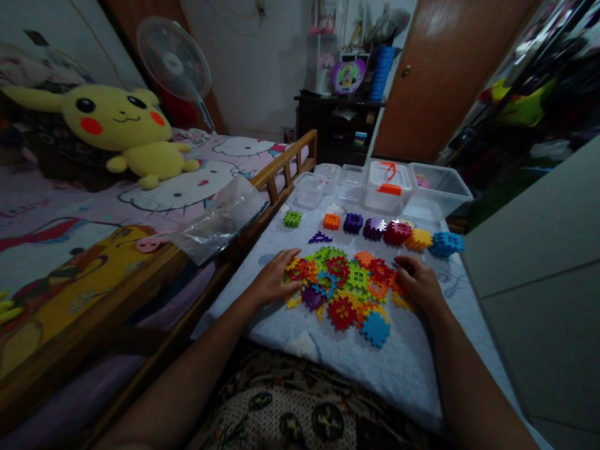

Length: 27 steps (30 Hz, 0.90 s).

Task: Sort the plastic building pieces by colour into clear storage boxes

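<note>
A loose pile of colourful interlocking plastic tiles [359, 275] lies on the cloth between my two hands. My left hand [274, 279] rests at the pile's left edge, thumb and fingers apart around some red and orange tiles. At the right edge, my right hand [418, 281] has its fingers curled in beside orange tiles; whether a piece is between the fingertips is hidden. A solid blue tile [375, 329] lies at the front of the pile. Behind it sits a purple triangular piece [320, 237].
Beyond the pile runs a row of colour-sorted stacks, from a green stack [292, 219] to a blue stack [447, 244]. Clear plastic containers [309, 189] and a lidded box with an orange handle [388, 187] stand farther back. A wooden bed rail [276, 187] borders the left side.
</note>
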### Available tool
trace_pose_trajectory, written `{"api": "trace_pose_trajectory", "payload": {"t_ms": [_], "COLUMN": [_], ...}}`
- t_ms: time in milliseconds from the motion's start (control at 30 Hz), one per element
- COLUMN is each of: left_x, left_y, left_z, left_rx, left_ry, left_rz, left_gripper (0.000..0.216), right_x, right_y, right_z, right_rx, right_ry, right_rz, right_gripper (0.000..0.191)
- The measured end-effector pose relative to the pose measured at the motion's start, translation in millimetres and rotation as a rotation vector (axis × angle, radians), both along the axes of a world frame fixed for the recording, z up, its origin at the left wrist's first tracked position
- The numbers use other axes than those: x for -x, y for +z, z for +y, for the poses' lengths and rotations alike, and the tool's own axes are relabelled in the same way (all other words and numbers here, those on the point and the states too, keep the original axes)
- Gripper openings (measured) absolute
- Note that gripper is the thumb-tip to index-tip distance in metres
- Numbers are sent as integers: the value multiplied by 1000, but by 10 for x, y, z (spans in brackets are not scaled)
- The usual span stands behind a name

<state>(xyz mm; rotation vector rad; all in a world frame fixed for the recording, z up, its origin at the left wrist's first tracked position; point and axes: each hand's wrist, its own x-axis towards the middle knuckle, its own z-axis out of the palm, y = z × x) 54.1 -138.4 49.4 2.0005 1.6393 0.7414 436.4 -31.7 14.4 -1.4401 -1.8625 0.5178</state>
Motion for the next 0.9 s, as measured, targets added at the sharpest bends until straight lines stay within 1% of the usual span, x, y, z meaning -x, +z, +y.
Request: {"api": "trace_pose_trajectory", "payload": {"t_ms": [100,167,300,400,467,500,567,667,767,833,900], "left_x": [-26,-45,-57,-96,-186,-257,-443,-757,-982,-1046,-1051], "left_y": [-38,-35,-13,17,66,101,182,284,305,285,260], "left_z": [29,26,17,22,24,24,25,63,162,246,323], "left_rx": [-64,-93,-110,-157,-210,-234,-260,-259,-230,-198,-175], "left_ry": [68,86,79,84,82,65,-21,-223,-378,-419,-419], "left_rz": [-10,-9,8,85,146,168,202,268,340,369,375], "left_gripper": [80,78,68,61,56,53,47,38,36,34,32], "right_x": [0,1,5,5,3,2,1,3,4,4,6], "right_y": [4,2,1,9,12,12,8,-2,-2,5,13], "right_z": [-2,2,9,9,8,9,9,11,9,5,-2], "right_rx": [-2,-3,0,-5,-4,-2,-4,-19,-29,-27,-25], "right_ry": [3,4,4,10,19,22,25,26,31,31,31], "right_rz": [-4,-9,-14,-25,-32,-34,-29,-12,-7,-7,-9], "right_gripper": [28,28,27,28,28,28,27,26,26,25,26]}}
